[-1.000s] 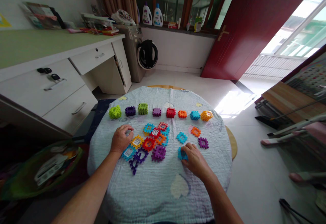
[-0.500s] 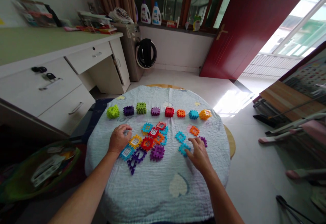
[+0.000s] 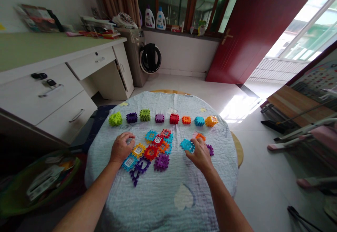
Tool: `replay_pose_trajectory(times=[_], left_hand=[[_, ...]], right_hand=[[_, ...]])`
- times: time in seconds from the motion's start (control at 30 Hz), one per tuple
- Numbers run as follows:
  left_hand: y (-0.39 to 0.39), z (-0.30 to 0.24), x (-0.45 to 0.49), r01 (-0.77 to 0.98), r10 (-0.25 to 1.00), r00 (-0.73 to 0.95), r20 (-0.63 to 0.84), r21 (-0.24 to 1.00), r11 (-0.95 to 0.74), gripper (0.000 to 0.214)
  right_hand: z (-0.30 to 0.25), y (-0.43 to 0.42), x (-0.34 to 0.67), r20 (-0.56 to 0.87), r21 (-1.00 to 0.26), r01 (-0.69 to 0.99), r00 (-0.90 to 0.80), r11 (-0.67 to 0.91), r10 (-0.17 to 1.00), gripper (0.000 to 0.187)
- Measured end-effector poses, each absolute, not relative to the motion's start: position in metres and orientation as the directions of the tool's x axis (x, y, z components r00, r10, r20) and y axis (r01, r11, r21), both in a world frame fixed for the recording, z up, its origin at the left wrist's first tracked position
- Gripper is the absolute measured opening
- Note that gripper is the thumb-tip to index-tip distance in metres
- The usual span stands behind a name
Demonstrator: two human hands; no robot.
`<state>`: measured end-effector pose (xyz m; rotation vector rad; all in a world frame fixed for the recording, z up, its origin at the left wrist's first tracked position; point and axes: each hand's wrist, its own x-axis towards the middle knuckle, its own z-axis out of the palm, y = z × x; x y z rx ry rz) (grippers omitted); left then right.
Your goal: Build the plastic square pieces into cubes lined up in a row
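My right hand (image 3: 200, 153) has its thumb and fingers closed on light-blue interlocking plastic block pieces (image 3: 187, 145), which now lie together, overlapping. Beyond its fingertips an orange piece (image 3: 200, 136) is partly covered, and a purple piece (image 3: 210, 150) shows at its right. My left hand (image 3: 123, 147) rests on the cloth with curved fingers, a gap between thumb and forefinger, and nothing visible in it. Close beside it lie a yellow piece (image 3: 138, 150) and a blue piece with a white window (image 3: 129, 162). More loose pieces spread rightward, including a red one (image 3: 151, 152) and a purple one (image 3: 161, 162).
A row of assembled or stacked blocks runs along the far side, from a lime-green one (image 3: 115, 118) to a yellow-orange one (image 3: 211, 121). A pale-blue cloth (image 3: 147, 204) covers the round table. A green basket (image 3: 10, 204) stands on the left.
My right hand has moved slightly away from me and left, closing on the nearer blue piece and bringing it onto the farther one. My left hand stays put.
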<state>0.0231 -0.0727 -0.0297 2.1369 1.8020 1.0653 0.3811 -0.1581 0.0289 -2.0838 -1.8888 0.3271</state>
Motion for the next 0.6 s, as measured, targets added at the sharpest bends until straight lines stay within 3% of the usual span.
replay_pose_trajectory(times=[0.6], left_hand=[[-0.073, -0.029, 0.021, 0.797, 0.905, 0.032, 0.425, 0.536, -0.280, 0.020]], right_hand=[[0.016, -0.128, 0.371, -0.088, -0.253, 0.961, 0.089, -0.109, 0.992, 0.032]])
